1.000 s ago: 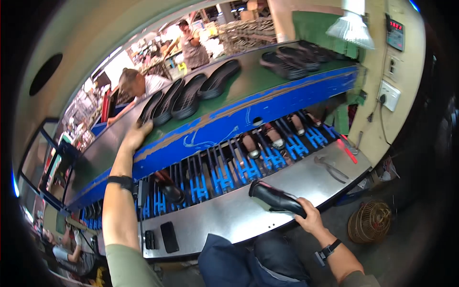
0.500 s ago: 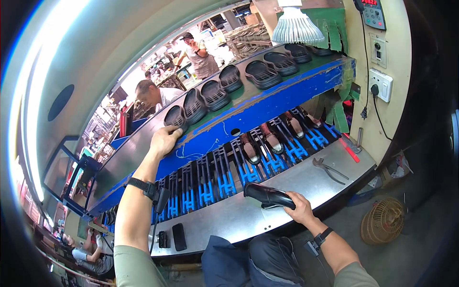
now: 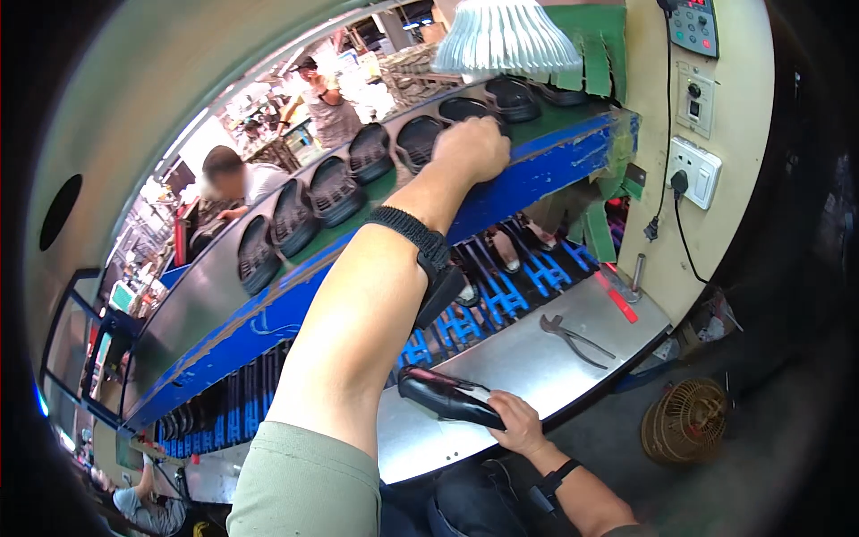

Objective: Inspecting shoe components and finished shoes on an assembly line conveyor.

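Observation:
My left arm stretches across to the raised shelf (image 3: 559, 152). My left hand (image 3: 474, 148) is closed at the near end of a black shoe sole (image 3: 463, 109), its fingertips hidden behind the knuckles. Another black sole (image 3: 418, 143) lies just to the left of it. Low over the metal worktop (image 3: 429, 452), my right hand (image 3: 519, 421) grips a black leather shoe (image 3: 447, 399) by one end. The shoe lies tilted on its side, its other end pointing left.
More soles (image 3: 293, 217) line the shelf. Beneath it, blue-ended racks (image 3: 501, 304) hold brown shoe uppers (image 3: 504, 251). Pincers (image 3: 577, 340) and a hammer (image 3: 631, 286) with a red handle lie at the worktop's right. A lamp (image 3: 506, 38) hangs above. Co-workers (image 3: 237, 183) are beyond.
My left hand has left the leftmost sole and moved right along the shelf to another one. My right hand still holds the shoe, and the view has shifted to the right.

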Motion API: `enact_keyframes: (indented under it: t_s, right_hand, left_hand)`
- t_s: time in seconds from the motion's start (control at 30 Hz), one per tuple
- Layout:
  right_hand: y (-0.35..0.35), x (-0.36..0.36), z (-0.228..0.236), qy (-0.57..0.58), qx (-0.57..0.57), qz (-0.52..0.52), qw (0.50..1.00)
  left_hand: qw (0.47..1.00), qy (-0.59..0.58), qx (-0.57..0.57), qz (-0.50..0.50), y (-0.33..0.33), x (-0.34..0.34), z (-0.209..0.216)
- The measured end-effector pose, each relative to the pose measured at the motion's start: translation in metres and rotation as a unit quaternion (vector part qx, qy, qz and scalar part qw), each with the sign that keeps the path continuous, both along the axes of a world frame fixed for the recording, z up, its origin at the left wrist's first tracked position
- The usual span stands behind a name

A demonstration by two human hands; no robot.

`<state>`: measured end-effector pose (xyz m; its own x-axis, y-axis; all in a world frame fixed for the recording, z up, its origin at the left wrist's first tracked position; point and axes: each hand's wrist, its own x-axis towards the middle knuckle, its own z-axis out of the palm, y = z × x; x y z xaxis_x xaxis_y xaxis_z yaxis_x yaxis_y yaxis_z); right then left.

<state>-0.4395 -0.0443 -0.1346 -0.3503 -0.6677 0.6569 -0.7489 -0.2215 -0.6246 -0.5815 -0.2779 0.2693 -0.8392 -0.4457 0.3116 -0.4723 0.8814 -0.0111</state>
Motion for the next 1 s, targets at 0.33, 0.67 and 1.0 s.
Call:
enact_keyframes:
  t_s: [0.33, 0.67, 1.0]
  right_hand:
    - [0.010, -0.002, -0.004, 0.019, 0.024, -0.025, 0.999]
    - [-0.005, 0.034, 0.131, 0.124, 0.056, 0.000, 0.991]
    - [0.096, 0.158, 0.185, -0.267, 0.228, 0.252, 0.902]
  left_hand:
    - [0.877, 0.312, 0.029, -0.364, 0.104, 0.172, 0.014]
    - [0.954, -0.007, 0.287, -0.082, 0.321, 0.579, -0.286]
    - [0.706, 0.507, 0.318, 0.378, 0.183, 0.670, -0.338]
